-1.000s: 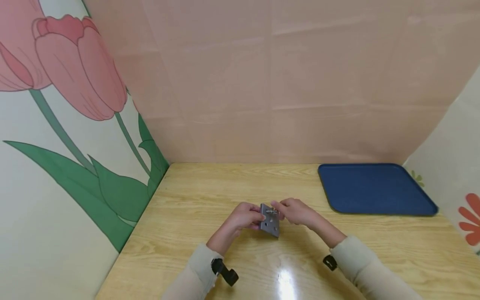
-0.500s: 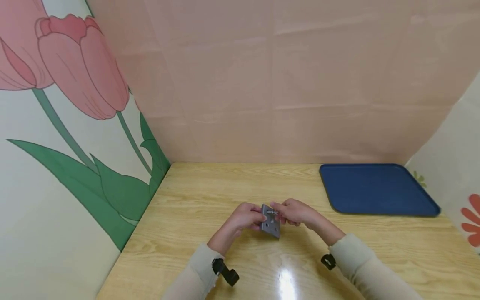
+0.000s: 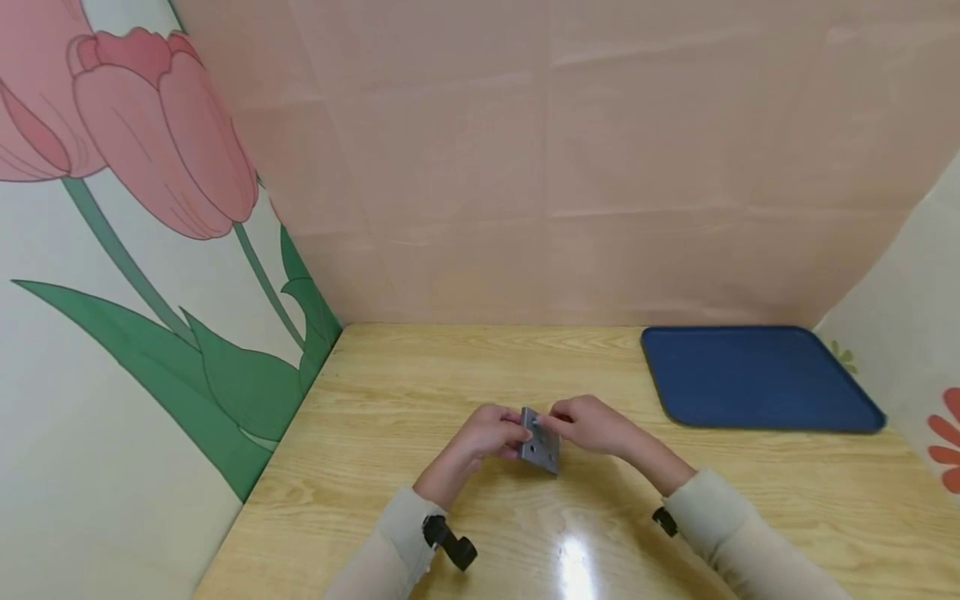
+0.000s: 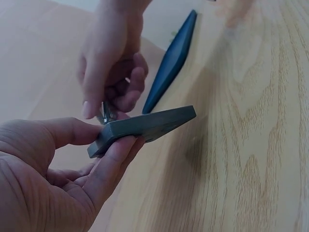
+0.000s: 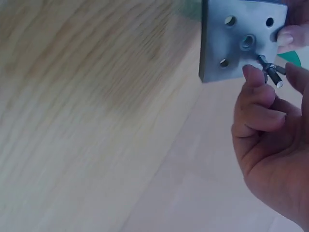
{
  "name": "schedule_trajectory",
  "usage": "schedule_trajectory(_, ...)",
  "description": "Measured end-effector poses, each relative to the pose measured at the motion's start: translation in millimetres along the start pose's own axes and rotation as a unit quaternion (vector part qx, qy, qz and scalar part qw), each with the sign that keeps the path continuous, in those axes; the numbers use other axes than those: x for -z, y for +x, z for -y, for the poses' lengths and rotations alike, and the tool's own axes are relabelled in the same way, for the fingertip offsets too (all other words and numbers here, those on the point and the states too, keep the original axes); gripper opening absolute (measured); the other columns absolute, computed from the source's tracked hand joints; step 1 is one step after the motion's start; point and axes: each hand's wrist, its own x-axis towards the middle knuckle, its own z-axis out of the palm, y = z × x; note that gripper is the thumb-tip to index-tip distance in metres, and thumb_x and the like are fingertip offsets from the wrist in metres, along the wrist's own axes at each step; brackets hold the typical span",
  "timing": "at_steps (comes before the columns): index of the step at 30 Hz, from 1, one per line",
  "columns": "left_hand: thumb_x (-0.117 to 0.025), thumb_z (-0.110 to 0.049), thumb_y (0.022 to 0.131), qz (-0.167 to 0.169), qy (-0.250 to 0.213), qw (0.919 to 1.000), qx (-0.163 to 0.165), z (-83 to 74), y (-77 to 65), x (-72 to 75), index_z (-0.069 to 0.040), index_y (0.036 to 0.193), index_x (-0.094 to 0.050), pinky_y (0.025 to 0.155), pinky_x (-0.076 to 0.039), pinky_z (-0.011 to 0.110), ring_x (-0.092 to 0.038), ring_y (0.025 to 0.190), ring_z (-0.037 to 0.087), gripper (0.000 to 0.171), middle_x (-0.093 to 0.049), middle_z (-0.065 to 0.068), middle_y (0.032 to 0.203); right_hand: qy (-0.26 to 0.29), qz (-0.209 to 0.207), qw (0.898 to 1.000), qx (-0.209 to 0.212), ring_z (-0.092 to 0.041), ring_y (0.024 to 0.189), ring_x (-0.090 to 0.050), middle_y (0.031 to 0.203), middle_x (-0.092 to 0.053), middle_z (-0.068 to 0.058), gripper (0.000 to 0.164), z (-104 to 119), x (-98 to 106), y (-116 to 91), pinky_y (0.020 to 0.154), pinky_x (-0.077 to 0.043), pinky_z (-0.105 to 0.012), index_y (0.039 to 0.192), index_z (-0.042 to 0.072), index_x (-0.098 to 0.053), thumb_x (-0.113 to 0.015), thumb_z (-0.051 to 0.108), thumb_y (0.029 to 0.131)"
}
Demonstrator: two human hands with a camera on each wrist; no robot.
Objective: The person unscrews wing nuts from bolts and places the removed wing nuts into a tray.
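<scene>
A square grey metal plate (image 3: 542,457) with several holes is held tilted above the table. My left hand (image 3: 489,432) pinches its edge, thumb on one face and fingers on the other. From one corner hole juts a threaded bolt (image 5: 274,77) carrying a small wing nut (image 5: 280,69). My right hand (image 3: 594,425) has its thumb and a curled forefinger on either side of the wing nut, at its wings. In the left wrist view the right hand's fingers partly hide the bolt.
A blue tray (image 3: 757,379) lies at the back right of the wood-grain table (image 3: 420,367). A pink-covered wall (image 3: 480,167) rises behind, and a tulip-printed wall (image 3: 150,400) stands at the left. Each sleeve bears a black strap (image 3: 450,542).
My right hand's fingers have shifted and turned around the wing nut, covering more of the bolt in the head view. My left hand and the plate have stayed nearly still.
</scene>
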Motion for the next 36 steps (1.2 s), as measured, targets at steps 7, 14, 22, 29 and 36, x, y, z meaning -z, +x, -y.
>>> schedule_trajectory(7,-0.071,-0.002,0.089,0.0,-0.007,1.0,0.0,1.0,0.1,-0.1,0.008,0.112,-0.066,0.063,-0.06,0.029,-0.069,0.079,0.02,0.025,-0.071,0.013,0.092,-0.185,-0.058,0.975,0.11,-0.003,0.063,-0.053,0.082,-0.064,0.004,0.026,2.6,-1.1,-5.6,0.054,-0.045,-0.022,0.108,0.009,-0.071,-0.072,0.031,0.095)
schedule_trajectory(14,-0.071,-0.002,0.089,-0.005,-0.002,1.0,-0.006,0.8,0.2,-1.1,0.009,0.114,-0.067,0.064,-0.061,0.03,-0.069,0.08,0.019,0.027,-0.072,0.013,0.094,-0.275,-0.112,0.939,0.173,-0.006,0.064,-0.058,0.086,-0.066,0.004,0.031,1.6,-3.2,-7.9,0.051,-0.047,-0.022,0.114,0.013,-0.07,-0.079,0.027,0.089)
schedule_trajectory(22,-0.072,-0.003,0.089,-0.013,0.006,0.9999,-0.007,2.0,2.3,-2.0,0.009,0.115,-0.067,0.063,-0.061,0.031,-0.069,0.08,0.02,0.029,-0.072,0.014,0.094,-0.043,-0.095,0.994,0.01,-0.008,0.061,-0.051,0.076,-0.064,0.001,0.032,4.9,0.7,-4.2,0.055,-0.044,-0.027,0.102,0.009,-0.073,-0.054,0.034,0.106)
schedule_trajectory(29,-0.072,-0.003,0.089,-0.014,0.007,0.9998,-0.009,3.2,2.4,-2.5,0.009,0.116,-0.067,0.064,-0.061,0.031,-0.07,0.082,0.021,0.03,-0.072,0.014,0.097,0.097,-0.008,0.984,-0.148,-0.015,0.055,-0.05,0.072,-0.065,-0.007,0.061,5.0,1.6,-2.2,0.052,-0.041,-0.029,0.104,0.002,-0.072,-0.041,0.055,0.106)
schedule_trajectory(36,-0.071,-0.002,0.088,-0.009,0.002,0.9999,-0.015,3.7,2.1,-3.4,0.01,0.114,-0.067,0.06,-0.058,0.026,-0.068,0.078,0.018,0.029,-0.072,0.014,0.094,0.16,0.016,0.968,-0.191,-0.01,0.044,-0.033,0.061,-0.053,-0.001,0.058,8.4,0.4,-2.5,0.044,-0.026,-0.024,0.093,0.003,-0.071,-0.044,0.054,0.105)
